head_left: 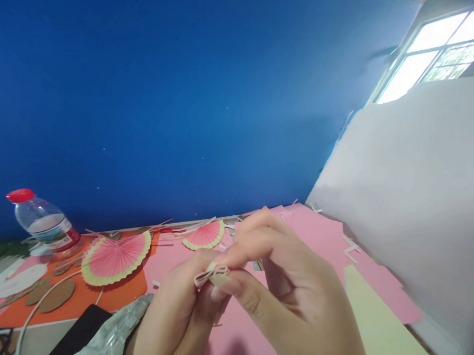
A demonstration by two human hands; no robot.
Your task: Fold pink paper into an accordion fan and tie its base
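Both hands meet over the table, pinching one small folded paper strip (204,276) whose ends show looped layers, like a tiny bow. My left hand (174,313) has its thumb and fingers closed on the strip's near side. From the right, my right hand (302,296) grips it between thumb and forefinger, the other fingers curled. The fingertips hide part of the strip. Behind them lie a pleated pink paper fan with a yellow-green edge (117,255) and a smaller matching fan (206,234).
Pink paper sheets (315,231) cover the table, with a pale yellow sheet (375,318) at right. A bottle (51,227) stands at left by an orange sheet (127,294) and brown cardboard discs (57,296). A white cable (21,337), black flat object (76,342) and clear plastic (110,343) lie nearer.
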